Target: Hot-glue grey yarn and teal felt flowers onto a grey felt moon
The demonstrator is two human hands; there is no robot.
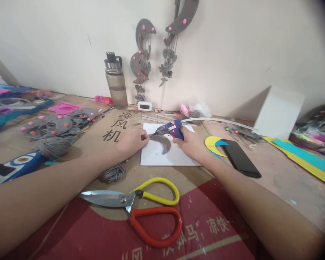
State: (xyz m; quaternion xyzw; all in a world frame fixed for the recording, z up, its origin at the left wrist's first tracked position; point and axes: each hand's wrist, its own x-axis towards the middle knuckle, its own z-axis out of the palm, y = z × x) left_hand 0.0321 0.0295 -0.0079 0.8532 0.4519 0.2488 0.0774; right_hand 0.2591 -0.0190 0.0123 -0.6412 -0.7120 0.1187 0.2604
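My right hand (191, 142) is closed round the handle of a blue glue gun (174, 129), with a long clear glue stick (219, 120) curving out of its back to the right. The gun's nozzle points left, over the upper end of a grey felt crescent (162, 142). Under the crescent lies a white board (154, 159). My left hand (132, 143) is at the board's left edge, thumb and fingertips pinched together close to the nozzle and the crescent's tip. What they pinch, if anything, is too small to tell.
Large scissors (124, 199) with yellow and red handles lie in front, beside grey cord (113, 173). A phone (241, 158) and a yellow crescent (215, 144) are at right. A bottle (116, 83) stands behind. Decorated grey felt pieces (51, 124) lie left; felt hangings (141, 61) hang on the wall.
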